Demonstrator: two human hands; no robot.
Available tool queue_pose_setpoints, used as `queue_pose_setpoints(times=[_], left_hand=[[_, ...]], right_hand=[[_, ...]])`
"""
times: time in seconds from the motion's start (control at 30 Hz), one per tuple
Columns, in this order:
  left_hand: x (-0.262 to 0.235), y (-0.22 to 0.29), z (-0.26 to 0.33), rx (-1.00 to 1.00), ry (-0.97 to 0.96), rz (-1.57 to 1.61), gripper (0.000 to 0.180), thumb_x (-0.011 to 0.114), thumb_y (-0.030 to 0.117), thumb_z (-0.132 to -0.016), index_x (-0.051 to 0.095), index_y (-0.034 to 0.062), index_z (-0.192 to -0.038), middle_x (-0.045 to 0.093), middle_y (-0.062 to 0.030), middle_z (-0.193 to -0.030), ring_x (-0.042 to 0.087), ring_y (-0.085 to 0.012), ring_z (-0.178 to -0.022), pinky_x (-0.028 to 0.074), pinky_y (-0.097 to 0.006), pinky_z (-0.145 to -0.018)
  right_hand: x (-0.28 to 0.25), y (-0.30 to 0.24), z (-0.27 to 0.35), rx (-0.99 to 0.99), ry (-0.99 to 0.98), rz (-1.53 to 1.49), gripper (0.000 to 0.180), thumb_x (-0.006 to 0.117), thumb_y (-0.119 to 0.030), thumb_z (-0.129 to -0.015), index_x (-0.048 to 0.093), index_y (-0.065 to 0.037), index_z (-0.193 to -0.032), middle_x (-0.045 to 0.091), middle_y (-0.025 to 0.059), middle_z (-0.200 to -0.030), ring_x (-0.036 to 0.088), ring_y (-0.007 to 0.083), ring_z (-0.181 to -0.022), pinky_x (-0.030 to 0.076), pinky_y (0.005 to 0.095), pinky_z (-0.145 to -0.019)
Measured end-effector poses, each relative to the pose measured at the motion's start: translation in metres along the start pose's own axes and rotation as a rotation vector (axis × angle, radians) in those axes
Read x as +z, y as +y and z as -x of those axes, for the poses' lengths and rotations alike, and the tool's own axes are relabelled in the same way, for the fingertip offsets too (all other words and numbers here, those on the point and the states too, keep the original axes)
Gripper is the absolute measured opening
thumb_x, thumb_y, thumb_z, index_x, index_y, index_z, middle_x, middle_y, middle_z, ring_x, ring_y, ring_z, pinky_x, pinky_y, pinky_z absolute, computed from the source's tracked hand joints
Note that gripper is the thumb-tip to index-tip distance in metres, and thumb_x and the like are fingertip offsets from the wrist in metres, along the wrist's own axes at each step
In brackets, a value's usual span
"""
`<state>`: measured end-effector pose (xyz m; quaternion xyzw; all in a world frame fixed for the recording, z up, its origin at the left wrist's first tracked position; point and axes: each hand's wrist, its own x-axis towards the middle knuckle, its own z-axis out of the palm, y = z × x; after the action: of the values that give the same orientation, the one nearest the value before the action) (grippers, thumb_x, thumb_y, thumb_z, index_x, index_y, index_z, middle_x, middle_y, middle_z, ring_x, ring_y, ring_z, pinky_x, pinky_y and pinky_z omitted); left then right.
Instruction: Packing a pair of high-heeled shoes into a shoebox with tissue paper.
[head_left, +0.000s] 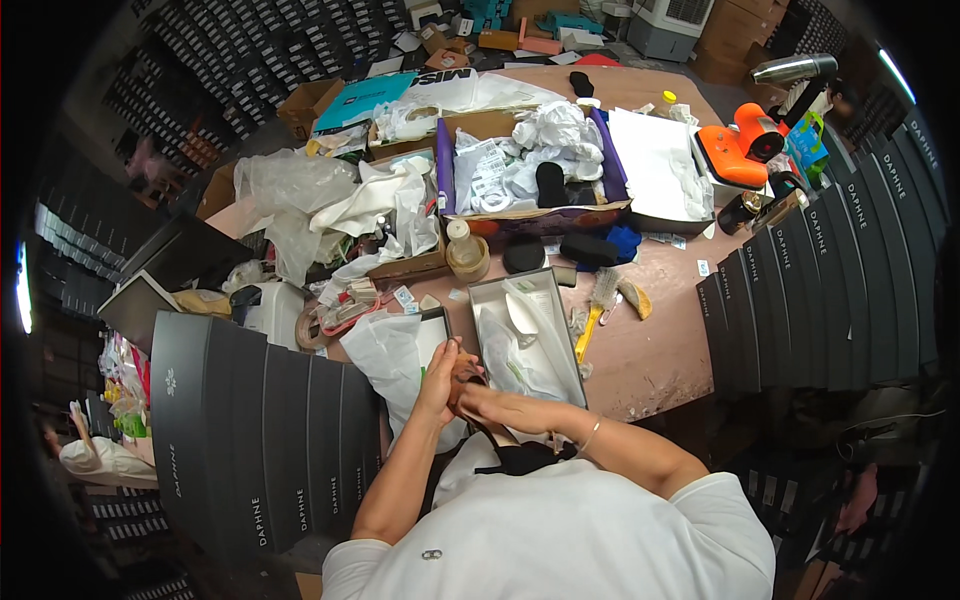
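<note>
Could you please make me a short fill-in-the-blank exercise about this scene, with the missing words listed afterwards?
1. The left hand and right hand are on a shoe coloured ____.
2. A bracelet circles the person's ____ wrist.
3. The brush lies to the ____ of the open shoebox.
4. The large box holding crumpled white paper has ____ side walls.

Missing words: brown; right; right; purple.

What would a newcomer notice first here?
Probably the bright orange plastic device, far right on the pinkish table. Charcoal cardboard boxes rise at both sides; a purple cardboard box with crumpled white wrapping sits centrally. Nearest, the left hand holds a glossy brown item, right hand against it.
</note>
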<state>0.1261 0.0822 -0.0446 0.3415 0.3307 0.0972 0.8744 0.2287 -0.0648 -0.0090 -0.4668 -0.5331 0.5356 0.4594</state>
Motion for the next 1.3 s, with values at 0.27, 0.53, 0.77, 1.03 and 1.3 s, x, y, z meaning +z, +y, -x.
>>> queue_pose_setpoints(times=[0.27,0.53,0.77,1.03,1.3], left_hand=[[0.012,-0.016,-0.001,-0.075,-0.118,0.119,0.041,0.055,0.037,-0.092,0.049,0.0110,-0.123,0.059,-0.0094,-0.108,0.060,-0.0239,-0.098,0.051,-0.044,-0.088],[0.036,-0.030,0.022,-0.279,0.051,0.361,0.054,0.046,0.051,-0.090,0.047,0.0081,-0.124,0.056,-0.0126,-0.112,0.058,-0.0352,-0.099,0.049,-0.053,-0.086],[0.019,-0.037,0.009,-0.164,0.131,0.262,0.060,0.047,0.061,-0.089,0.049,0.0116,-0.123,0.056,-0.0075,-0.112,0.055,-0.0259,-0.103,0.044,-0.042,-0.091],[0.036,-0.022,0.023,-0.123,0.163,0.233,0.070,0.042,0.067,-0.088,0.042,0.0128,-0.132,0.053,-0.0057,-0.125,0.050,-0.0222,-0.115,0.040,-0.039,-0.098],[0.038,-0.021,0.020,-0.040,0.168,0.206,0.067,0.041,0.062,-0.092,0.041,0.0107,-0.135,0.049,-0.0040,-0.131,0.045,-0.0188,-0.120,0.036,-0.035,-0.102]], right_hand=[[-0.055,0.032,0.024,0.351,0.463,0.030,0.034,0.059,-0.032,-0.091,0.065,-0.001,-0.104,0.064,0.0179,-0.109,0.067,0.0286,-0.085,0.054,0.0339,-0.076],[-0.095,0.120,-0.002,0.307,0.790,1.045,0.012,0.067,-0.012,-0.076,0.060,-0.003,-0.080,0.060,0.0120,-0.072,0.063,0.0324,-0.064,0.051,0.0399,-0.058],[-0.032,0.003,0.022,-0.046,0.379,0.870,0.013,0.069,-0.014,-0.075,0.058,-0.006,-0.076,0.056,0.0095,-0.070,0.060,0.0279,-0.058,0.049,0.0377,-0.052],[-0.025,0.011,0.012,-0.183,0.541,0.979,0.018,0.072,-0.013,-0.068,0.055,-0.009,-0.073,0.050,0.0056,-0.066,0.057,0.0239,-0.054,0.047,0.0350,-0.048],[-0.015,0.017,0.002,-0.162,0.536,0.995,0.017,0.071,-0.014,-0.068,0.054,-0.010,-0.072,0.049,0.0054,-0.067,0.057,0.0232,-0.054,0.047,0.0345,-0.048]])
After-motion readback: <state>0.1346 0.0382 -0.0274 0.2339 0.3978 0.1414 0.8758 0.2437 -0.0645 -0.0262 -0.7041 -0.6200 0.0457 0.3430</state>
